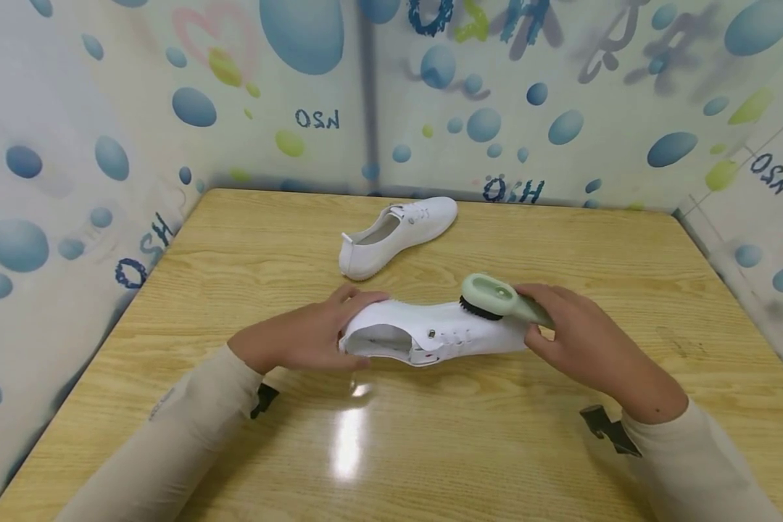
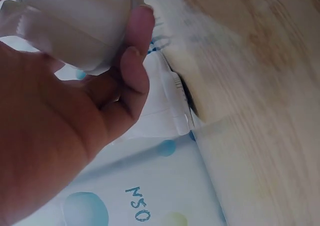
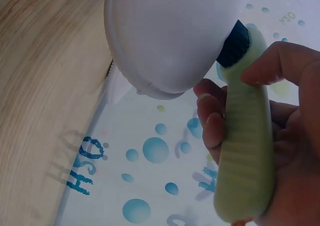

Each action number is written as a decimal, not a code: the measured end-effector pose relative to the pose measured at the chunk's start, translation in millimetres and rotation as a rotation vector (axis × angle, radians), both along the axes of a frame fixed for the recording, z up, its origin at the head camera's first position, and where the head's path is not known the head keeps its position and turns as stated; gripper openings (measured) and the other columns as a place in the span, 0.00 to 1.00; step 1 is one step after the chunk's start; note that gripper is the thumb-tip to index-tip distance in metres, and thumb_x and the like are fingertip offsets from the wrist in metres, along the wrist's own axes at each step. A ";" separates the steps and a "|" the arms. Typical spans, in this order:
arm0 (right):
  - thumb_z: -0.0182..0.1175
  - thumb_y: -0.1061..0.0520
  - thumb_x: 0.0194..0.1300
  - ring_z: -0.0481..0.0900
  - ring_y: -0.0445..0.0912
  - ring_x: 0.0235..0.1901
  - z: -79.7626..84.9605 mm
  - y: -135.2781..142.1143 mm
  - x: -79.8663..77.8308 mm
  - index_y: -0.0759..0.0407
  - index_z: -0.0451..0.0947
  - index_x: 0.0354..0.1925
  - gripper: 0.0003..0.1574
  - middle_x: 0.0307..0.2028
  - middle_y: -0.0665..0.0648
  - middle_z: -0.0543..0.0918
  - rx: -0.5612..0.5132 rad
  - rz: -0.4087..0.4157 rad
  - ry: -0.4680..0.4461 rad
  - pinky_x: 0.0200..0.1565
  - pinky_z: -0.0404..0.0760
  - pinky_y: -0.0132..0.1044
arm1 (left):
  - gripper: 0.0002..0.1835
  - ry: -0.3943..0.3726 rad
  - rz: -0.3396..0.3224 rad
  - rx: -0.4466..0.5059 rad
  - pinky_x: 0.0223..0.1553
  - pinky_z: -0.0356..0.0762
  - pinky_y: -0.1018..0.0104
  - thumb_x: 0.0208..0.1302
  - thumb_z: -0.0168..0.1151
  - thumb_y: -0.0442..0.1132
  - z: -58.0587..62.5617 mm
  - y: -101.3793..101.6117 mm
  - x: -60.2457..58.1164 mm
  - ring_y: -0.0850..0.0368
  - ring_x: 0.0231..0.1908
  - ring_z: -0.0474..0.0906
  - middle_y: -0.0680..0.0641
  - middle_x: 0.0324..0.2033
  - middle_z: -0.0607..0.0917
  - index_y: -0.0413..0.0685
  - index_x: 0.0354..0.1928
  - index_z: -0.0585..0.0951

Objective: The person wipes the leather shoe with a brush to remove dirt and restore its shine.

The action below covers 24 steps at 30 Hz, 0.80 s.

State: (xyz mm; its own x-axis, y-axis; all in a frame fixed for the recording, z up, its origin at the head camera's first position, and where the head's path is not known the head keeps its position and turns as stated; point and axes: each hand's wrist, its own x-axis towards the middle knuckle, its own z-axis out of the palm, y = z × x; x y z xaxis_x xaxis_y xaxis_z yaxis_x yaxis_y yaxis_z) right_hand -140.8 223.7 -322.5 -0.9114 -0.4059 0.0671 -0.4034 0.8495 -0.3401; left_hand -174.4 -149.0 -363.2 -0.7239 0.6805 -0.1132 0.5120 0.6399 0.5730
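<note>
A white lace-up shoe (image 1: pixel 391 322) lies across the middle of the table, its opening facing the near side and its toe pointing right. My left hand (image 1: pixel 320 330) grips it by the heel, fingers wrapped around the back, as the left wrist view also shows. In my right hand (image 1: pixel 577 341) is a pale green scrub brush (image 3: pixel 245 146) with dark bristles (image 1: pixel 479 310). The fingers curl round its handle, and the bristles touch the far side of the shoe's upper near the laces. Seen from the right wrist, the shoe's toe (image 3: pixel 170 35) is beside the brush head.
A second white shoe (image 1: pixel 398 235) stands on the wooden table (image 1: pixel 248 239) behind the held one, toe to the back right. Walls patterned with blue drops (image 1: pixel 483 125) enclose the table at the back and both sides.
</note>
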 end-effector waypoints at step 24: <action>0.62 0.54 0.63 0.75 0.42 0.31 8.2 -24.5 11.4 0.53 0.77 0.58 0.24 0.49 0.55 0.83 0.058 0.107 0.100 0.33 0.75 0.40 | 0.37 -0.068 0.103 -0.045 0.51 0.75 0.57 0.57 0.64 0.43 -7.7 3.9 -4.5 0.56 0.50 0.75 0.49 0.57 0.76 0.54 0.70 0.63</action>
